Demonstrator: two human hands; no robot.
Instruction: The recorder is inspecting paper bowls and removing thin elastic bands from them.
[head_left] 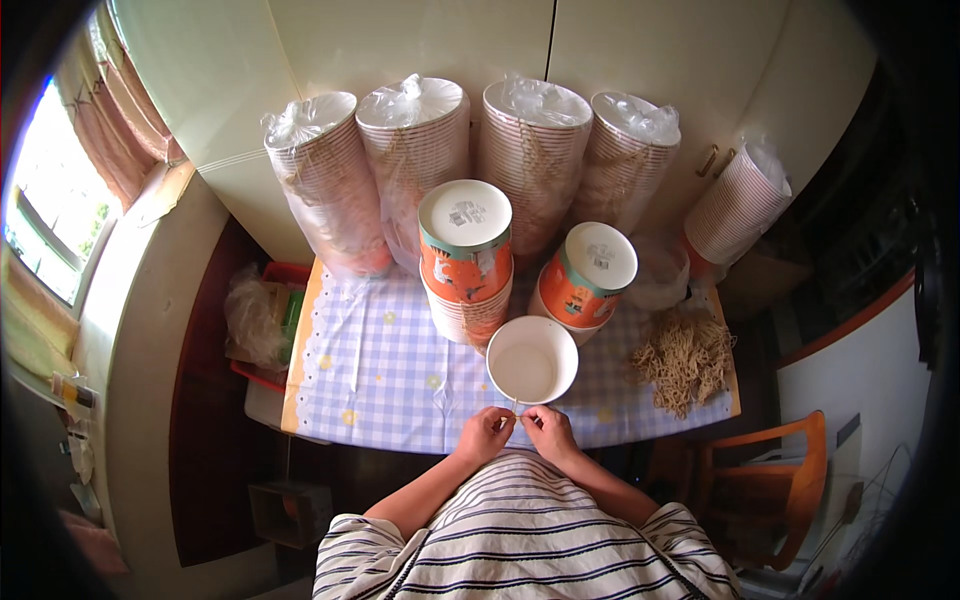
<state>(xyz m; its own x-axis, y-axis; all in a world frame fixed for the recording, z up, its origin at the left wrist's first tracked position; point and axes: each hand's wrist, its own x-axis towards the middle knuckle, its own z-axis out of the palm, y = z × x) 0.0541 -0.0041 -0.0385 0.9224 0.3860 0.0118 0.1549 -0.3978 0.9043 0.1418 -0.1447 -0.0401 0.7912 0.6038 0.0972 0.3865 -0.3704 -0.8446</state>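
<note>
A white paper bucket (533,360) stands near the table's front edge, its open mouth facing up toward me. Just in front of it, a thin tan cord (516,408) runs up to its near rim. My left hand (486,434) pinches this cord between closed fingertips. Close beside it, the fingers of my right hand (550,432) are also closed on the cord. Behind the bucket are two short stacks of upside-down buckets, a taller left stack (466,265) and a right stack (585,275), with orange and green printed sides. A tangled heap of tan cords (685,360) lies on the right.
Several tall bucket stacks in clear plastic bags, such as the far-left stack (330,185), line the back. Another bagged stack (738,205) leans at the right. A checked tablecloth (385,375) covers the table. A wooden chair (790,490) stands to the right, a red crate (285,275) to the left.
</note>
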